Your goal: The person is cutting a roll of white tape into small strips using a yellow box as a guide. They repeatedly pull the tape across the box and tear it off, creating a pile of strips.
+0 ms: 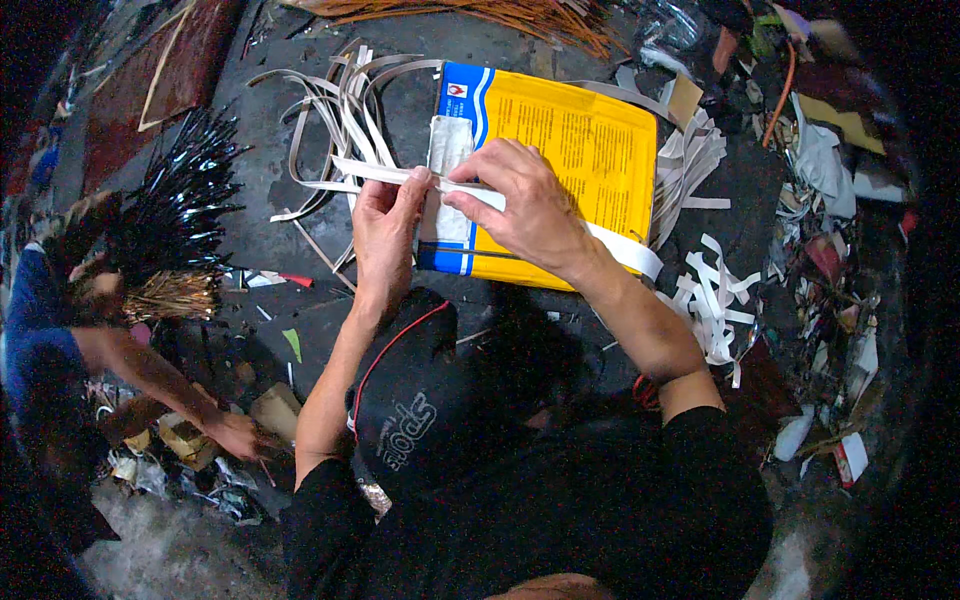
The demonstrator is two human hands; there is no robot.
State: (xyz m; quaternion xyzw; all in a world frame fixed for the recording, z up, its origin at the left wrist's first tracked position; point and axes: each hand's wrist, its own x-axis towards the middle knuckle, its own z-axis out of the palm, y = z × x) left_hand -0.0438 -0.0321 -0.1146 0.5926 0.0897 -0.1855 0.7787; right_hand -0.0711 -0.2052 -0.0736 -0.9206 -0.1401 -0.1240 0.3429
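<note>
A white flat strip [625, 248] runs across a yellow and blue flat panel [580, 135] and passes through both my hands. My left hand [385, 225] pinches it between thumb and fingertips at the panel's left edge. Just to the right, over the panel, my right hand [520, 195] pinches the same strip, with thumb and fingers closed. Under my fingers a whitish rectangular patch [452, 138] lies on the panel's blue part. Left of the panel spreads a loose bundle of long pale strips [350, 110]. More pale strips [690, 165] fan out past its right edge.
Short white strip pieces [712, 300] lie in a heap to the right. Dark shiny bundled strands [180, 190] are at the left, orange-brown strands [480, 15] at the far edge. Mixed scraps [825, 170] cover the right side. Another person's hand [240, 435] reaches in at lower left.
</note>
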